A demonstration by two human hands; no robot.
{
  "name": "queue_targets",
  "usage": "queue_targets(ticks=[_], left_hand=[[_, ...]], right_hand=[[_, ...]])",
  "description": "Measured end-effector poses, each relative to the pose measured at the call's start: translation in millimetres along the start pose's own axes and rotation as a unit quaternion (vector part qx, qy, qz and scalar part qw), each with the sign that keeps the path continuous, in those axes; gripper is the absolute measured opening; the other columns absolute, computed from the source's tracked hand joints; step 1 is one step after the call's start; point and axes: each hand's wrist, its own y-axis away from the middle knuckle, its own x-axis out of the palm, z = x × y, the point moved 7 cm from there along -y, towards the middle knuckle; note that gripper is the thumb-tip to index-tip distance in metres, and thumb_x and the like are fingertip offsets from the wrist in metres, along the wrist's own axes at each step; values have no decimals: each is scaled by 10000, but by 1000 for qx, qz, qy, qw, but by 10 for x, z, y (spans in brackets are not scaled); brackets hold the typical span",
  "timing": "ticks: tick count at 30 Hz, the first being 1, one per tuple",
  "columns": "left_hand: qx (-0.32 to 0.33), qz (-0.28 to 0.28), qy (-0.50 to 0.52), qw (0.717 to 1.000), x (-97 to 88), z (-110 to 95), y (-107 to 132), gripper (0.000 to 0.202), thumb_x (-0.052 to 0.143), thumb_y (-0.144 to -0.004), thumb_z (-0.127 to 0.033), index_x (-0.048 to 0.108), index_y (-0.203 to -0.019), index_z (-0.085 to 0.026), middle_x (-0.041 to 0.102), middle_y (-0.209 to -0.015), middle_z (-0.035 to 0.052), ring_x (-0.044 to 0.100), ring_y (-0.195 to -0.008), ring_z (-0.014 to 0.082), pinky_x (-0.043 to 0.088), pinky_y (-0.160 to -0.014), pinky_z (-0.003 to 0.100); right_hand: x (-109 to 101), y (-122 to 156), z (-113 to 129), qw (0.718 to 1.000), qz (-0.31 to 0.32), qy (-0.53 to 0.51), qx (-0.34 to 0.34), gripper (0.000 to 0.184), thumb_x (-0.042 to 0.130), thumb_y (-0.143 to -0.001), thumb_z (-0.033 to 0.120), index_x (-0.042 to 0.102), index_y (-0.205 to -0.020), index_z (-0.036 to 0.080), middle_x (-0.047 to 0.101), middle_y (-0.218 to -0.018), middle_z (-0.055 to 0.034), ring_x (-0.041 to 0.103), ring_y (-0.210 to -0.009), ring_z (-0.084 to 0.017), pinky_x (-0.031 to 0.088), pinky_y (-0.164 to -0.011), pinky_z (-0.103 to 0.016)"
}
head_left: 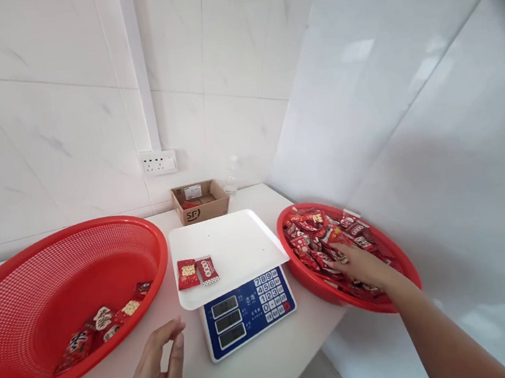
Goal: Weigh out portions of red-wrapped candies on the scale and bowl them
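My right hand [358,265] reaches into the red basket [410,277] on the right and rests on its heap of red candy packets [323,235], fingers spread over them. My left hand [158,372] hovers above the white table in front of the large red basket [25,284], fingers loosely curved and apart, holding nothing. Between the baskets stands a blue electronic scale [249,309] with a white pan [236,246]. Two red candy packets [197,272] lie on the pan's left side. A few more packets [104,327] lie in the bottom of the large left basket.
A small open cardboard box [200,200] sits at the back against the tiled wall, with a clear bottle [232,179] beside it. A wall socket [158,162] is above the box. The table's front right corner ends just past the scale.
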Motion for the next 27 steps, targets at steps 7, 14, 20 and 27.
queue_targets(ticks=[7, 14, 20, 27], left_hand=[[-11, 1, -2, 1000, 36, 84, 18, 227, 516, -868, -394, 620, -986, -231, 727, -909, 34, 712, -827, 203, 581, -626, 242], [0, 0, -6, 1000, 49, 100, 20, 231, 509, -878, -391, 616, -994, -223, 725, -913, 37, 712, -824, 188, 578, -669, 235], [14, -6, -21, 1000, 23, 40, -5, 226, 493, -888, -389, 615, -973, -219, 726, -875, 37, 712, -780, 174, 563, -606, 202], [32, -16, -16, 999, -5, 2, -14, 219, 496, -890, -385, 612, -986, -225, 722, -877, 29, 710, -787, 168, 568, -666, 214]], right_hand=[[108, -17, -138, 995, 32, -83, -36, 524, 565, -774, 305, 537, -1274, 149, 590, -1265, -130, 566, -1134, -281, 429, -952, -384], [90, -127, -332, 995, -7, -98, -32, 368, 430, -712, 119, 665, -985, 196, 700, -915, -55, 640, -890, -230, 479, -829, -341], [90, -122, -377, 995, -6, -92, -22, 456, 443, -701, 101, 637, -1106, 184, 667, -1119, -67, 606, -1036, -234, 445, -908, -330], [162, -134, -209, 998, -14, -65, -12, 437, 531, -749, 212, 605, -1179, 210, 662, -1135, -85, 596, -1071, -278, 434, -924, -361]])
